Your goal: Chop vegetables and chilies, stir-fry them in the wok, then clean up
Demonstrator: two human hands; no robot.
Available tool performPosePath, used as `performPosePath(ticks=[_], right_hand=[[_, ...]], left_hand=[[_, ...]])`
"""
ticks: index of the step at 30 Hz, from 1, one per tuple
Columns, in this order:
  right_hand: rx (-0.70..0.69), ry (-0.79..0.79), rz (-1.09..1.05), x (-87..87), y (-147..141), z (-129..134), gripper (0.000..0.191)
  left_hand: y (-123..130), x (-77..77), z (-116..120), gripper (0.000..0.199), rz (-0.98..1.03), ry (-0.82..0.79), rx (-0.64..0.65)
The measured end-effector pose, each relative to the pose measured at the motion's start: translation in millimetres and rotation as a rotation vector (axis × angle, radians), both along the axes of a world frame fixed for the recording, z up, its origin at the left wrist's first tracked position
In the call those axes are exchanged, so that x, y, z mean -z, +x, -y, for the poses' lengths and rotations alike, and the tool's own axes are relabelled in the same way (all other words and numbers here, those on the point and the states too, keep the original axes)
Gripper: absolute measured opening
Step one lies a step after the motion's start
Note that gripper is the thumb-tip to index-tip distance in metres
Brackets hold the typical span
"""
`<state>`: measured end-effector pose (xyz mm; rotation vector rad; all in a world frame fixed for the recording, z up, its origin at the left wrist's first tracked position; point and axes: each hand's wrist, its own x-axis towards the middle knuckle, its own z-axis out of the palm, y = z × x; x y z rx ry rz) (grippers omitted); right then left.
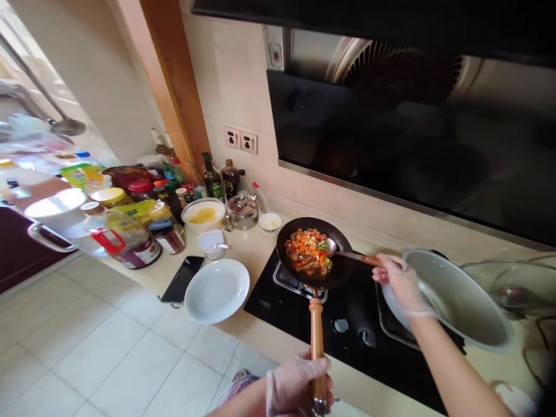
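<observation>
Two grips show in the head view: the gloved left hand (299, 379) is wrapped around the wooden handle (316, 327) of the frying pan (341, 272) over a burner (282, 280), seemingly to steady it, while the gloved right hand (400, 284) is closed on the ladle (330, 247), its bowl against the diced food (306, 246). A white plate (217, 295) rests just beside the stove (299, 324), probably there to stay off the heat yet within easy reach.
</observation>
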<state>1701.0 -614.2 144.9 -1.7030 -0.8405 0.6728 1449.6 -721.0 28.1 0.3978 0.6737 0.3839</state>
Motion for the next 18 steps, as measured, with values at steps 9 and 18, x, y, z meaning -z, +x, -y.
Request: performPosePath(ticks=[9, 18], right_hand=[[-0.143, 0.107, -0.012, 18.6, -37, 35, 0.040], [-0.460, 0.164, 0.589, -44.1, -31, 99, 0.021]], left_hand=[[-38, -5.0, -9, 0.044, -0.165, 0.079, 0.051], [-37, -12.3, -6, 0.041, -0.191, 0.086, 0.044]])
